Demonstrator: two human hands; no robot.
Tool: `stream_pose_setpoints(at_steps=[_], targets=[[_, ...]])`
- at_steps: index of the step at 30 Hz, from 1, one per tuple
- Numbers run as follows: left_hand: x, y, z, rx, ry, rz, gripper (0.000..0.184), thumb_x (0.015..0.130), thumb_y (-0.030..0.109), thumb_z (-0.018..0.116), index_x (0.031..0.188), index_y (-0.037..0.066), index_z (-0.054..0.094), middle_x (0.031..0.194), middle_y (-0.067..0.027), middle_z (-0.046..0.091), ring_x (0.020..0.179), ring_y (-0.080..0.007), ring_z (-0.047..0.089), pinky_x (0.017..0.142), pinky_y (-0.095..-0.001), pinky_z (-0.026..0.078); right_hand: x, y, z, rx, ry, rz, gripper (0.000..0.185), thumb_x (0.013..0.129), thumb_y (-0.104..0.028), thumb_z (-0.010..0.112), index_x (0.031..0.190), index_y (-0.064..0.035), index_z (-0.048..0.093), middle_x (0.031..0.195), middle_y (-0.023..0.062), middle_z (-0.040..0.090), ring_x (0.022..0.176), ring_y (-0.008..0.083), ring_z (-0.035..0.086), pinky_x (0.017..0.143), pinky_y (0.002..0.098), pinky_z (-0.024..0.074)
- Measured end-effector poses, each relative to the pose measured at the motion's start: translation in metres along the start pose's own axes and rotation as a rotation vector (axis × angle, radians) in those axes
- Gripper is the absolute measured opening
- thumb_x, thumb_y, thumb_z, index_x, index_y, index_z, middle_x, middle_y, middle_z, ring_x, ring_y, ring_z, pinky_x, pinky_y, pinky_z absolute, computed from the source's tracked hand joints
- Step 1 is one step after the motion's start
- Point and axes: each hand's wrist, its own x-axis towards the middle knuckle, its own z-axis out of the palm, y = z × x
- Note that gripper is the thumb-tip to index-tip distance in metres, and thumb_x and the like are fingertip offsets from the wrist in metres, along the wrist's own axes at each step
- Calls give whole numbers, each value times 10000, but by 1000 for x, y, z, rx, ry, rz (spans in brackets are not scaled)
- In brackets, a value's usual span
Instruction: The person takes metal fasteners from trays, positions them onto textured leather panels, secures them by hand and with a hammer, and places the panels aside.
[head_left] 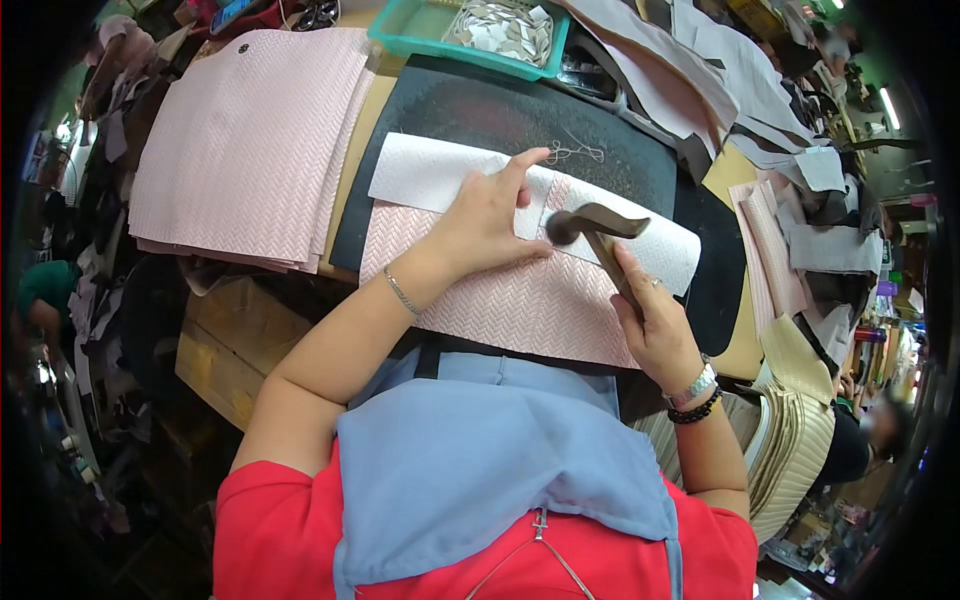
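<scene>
Beneath the hands lies a dark board [440, 100], with clutter all around it. On the left hand [488, 218], the thumb and forefinger are spread apart in an open curve, and the palm side rests on a folded pink sheet [490, 290]. Fingers of the right hand [655, 318] wrap the handle of a hammer [604, 222], its head over the sheet's white flap [650, 240]; whether it touches cannot be told. The sheet spreads across the near part of the board. Just beyond the flap lies loose thread [578, 153]. At the far edge stands a green tray [470, 62] holding small pale pieces [505, 30]. Stacked pink sheets [250, 150] lie left, pale scraps [690, 60] far right, and cream quilted sheets [790, 460] near right.
</scene>
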Motion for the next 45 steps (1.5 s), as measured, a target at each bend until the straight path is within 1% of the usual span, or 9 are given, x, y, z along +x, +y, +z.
stream_pose_setpoints(at_steps=[9,12,15,21,29,39,41,43,45], targets=[[-17,5,-82,770,3,316,615,685,188,796,1254,79,590,1081,-141,668,1119,-339,604,1057,-454,381,-79,105,-18,-245,564,130,523,910,-35,637,1409,-34,478,1157,198,630,1014,297,639,846,362,507],[-10,-27,-113,608,-17,222,449,733,223,770,1140,74,655,1041,-105,697,1033,-276,661,972,-416,463,-93,128,-38,-540,459,487,446,911,-44,647,1341,-3,535,1141,197,634,999,307,638,837,375,507],[6,-44,-123,-86,266,-302,360,825,233,756,1078,-11,675,977,-73,700,911,-166,657,853,-295,502,-78,112,-47,-406,561,313,354,900,-46,660,1246,7,608,1123,197,640,971,324,645,837,383,507],[3,-24,-122,221,26,-625,431,826,311,754,1042,-55,682,792,-78,655,712,-135,599,657,-290,485,-25,41,-10,-13,398,7,219,825,-42,709,1041,-21,687,885,137,679,740,263,655,657,357,508],[-29,-26,-88,205,393,-299,170,884,57,565,1044,8,591,822,-124,637,767,-193,636,691,-331,484,18,14,49,-6,308,-206,384,774,-119,766,1137,-46,662,1171,159,624,984,303,606,829,427,483],[-26,-13,-357,527,637,-263,208,964,41,458,1115,49,601,875,32,571,769,-38,474,705,-219,438,-9,46,32,73,312,19,406,808,-39,734,1199,-26,624,1168,169,620,1058,332,623,860,382,525],[-34,-27,-413,944,672,-482,413,982,257,550,1359,106,475,1195,-107,651,1087,-240,631,907,-386,484,-7,48,29,17,346,-31,370,800,-28,725,1160,-31,640,1103,149,644,1021,317,623,852,381,512],[-51,-67,-416,1488,794,-522,726,896,551,592,1477,172,379,1385,-195,533,1303,-371,492,1079,-487,377,-3,49,29,-96,351,-73,365,790,-24,726,1146,-36,646,1087,145,647,989,315,624,850,386,502],[-55,-71,-379,1365,461,-984,1018,767,735,611,1537,152,289,1573,-224,264,1451,-414,253,1162,-602,169,1,45,35,-112,376,-65,322,790,-49,725,1107,-46,664,1079,130,643,961,313,607,855,395,476]])
